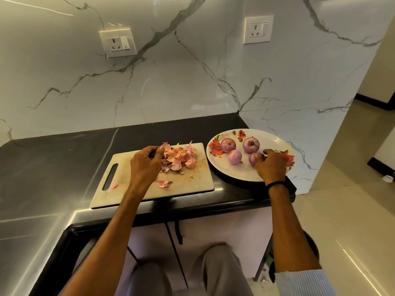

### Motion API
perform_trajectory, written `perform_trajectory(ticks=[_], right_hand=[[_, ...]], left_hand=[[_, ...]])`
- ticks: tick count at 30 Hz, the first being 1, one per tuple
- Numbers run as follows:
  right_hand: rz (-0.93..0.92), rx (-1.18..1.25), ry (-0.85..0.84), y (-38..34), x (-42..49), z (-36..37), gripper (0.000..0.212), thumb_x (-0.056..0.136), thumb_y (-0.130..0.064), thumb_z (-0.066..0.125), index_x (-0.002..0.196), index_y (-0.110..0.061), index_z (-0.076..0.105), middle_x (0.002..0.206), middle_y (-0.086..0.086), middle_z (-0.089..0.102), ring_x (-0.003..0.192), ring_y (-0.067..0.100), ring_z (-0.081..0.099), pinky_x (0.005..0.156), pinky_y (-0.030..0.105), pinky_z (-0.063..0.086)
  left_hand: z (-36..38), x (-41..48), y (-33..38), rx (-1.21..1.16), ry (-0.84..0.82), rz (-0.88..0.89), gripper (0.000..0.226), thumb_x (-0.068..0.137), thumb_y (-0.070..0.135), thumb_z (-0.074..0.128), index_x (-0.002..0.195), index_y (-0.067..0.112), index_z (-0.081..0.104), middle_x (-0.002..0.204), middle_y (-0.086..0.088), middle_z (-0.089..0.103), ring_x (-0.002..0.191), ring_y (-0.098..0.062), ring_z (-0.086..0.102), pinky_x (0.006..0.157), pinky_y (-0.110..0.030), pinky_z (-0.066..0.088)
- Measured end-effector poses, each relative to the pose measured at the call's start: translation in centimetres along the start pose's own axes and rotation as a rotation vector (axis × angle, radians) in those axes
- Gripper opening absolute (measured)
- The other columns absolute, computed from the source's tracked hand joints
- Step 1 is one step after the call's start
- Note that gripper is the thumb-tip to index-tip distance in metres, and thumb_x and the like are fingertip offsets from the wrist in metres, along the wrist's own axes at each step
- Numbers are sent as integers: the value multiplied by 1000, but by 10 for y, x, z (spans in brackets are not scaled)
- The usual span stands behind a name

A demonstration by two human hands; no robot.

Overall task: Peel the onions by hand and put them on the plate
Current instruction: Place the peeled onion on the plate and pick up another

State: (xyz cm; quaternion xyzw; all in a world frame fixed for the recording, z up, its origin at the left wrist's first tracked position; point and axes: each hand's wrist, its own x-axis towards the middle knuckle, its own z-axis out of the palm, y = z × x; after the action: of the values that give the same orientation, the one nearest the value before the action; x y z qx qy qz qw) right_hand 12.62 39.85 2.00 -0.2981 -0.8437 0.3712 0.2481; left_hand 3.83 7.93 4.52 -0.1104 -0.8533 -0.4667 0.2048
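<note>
While three peeled onions (pixel 234 157) sit on the plate (pixel 235 177), my right hand (pixel 270 165) curls round a fourth onion (pixel 255 158), low over the plate beside them. My left hand (pixel 145 162) rests with bent fingers at the skins (pixel 179 158) on the board (pixel 192 186); whether it pinches any, I cannot tell. With no unpeeled onion in sight, this looks like the last placing. Next I should let go gently so nothing rolls.

Four peeled purple onions (pixel 228 145), close together, on a white rose-patterned plate (pixel 235 174).
</note>
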Motion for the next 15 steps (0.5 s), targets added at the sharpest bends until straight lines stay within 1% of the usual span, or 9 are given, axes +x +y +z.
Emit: perform_trajectory(ticks=[2, 4, 6, 8, 10, 12, 13, 15], right_hand=[[-10, 3, 45, -4, -4, -5, 39, 95, -18, 63, 130, -1, 58, 126, 22, 62, 114, 39, 59, 100, 48, 48], [-45, 7, 101, -9, -9, -10, 36, 95, -15, 63, 128, -1, 60, 124, 21, 64, 113, 39, 61, 100, 48, 48], [-87, 47, 146, -15, -15, -12, 30, 95, -14, 62, 123, -1, 64, 120, 20, 66, 110, 38, 62, 100, 48, 48], [-122, 104, 154, -23, -20, -10, 25, 96, -15, 61, 118, -3, 66, 118, 18, 68, 109, 36, 63, 99, 47, 48], [-164, 169, 120, -35, -29, -4, 22, 97, -14, 60, 115, -5, 68, 118, 15, 68, 109, 33, 63, 99, 40, 47], [-199, 195, 55, -50, -41, 5, 21, 98, -12, 58, 114, -5, 69, 118, 14, 68, 110, 31, 63, 93, 29, 43], [-214, 190, 14, -57, -47, 9, 22, 97, -11, 58, 115, -4, 69, 118, 14, 68, 110, 30, 62, 91, 26, 42], [-231, 154, -81, -68, -58, 24, 24, 96, -11, 59, 118, -5, 68, 119, 14, 68, 111, 30, 62, 90, 29, 47]], left_hand=[[-7, -3, -4, 6, 7, -6, 29, 98, 33, 61, 114, 11, 72, 93, -1, 74, 80, -11, 68, 69, -21, 54], [-14, -7, -7, 6, 13, -13, 30, 98, 32, 62, 115, 10, 72, 93, -3, 74, 80, -13, 69, 70, -23, 56], [-21, -13, -10, 8, 19, -21, 29, 97, 31, 62, 115, 10, 72, 92, -2, 74, 79, -13, 69, 70, -22, 56], [-29, -17, -11, 23, 25, -32, 27, 98, 30, 62, 113, 11, 72, 92, -2, 74, 79, -13, 69, 68, -18, 52], [-39, -22, -11, 30, 37, -52, 24, 98, 30, 62, 111, 12, 72, 92, 0, 73, 79, -12, 68, 67, -15, 49], [-51, -27, -13, 48, 57, -75, 23, 98, 30, 63, 111, 14, 73, 93, 1, 73, 81, -11, 67, 67, -16, 47], [-56, -28, -15, 64, 66, -93, 22, 98, 30, 63, 111, 14, 73, 94, 1, 73, 82, -11, 66, 68, -16, 47], [-66, -28, -24, 102, 86, -149, 26, 97, 32, 64, 114, 14, 72, 101, 0, 73, 91, -14, 66, 77, -23, 50]])
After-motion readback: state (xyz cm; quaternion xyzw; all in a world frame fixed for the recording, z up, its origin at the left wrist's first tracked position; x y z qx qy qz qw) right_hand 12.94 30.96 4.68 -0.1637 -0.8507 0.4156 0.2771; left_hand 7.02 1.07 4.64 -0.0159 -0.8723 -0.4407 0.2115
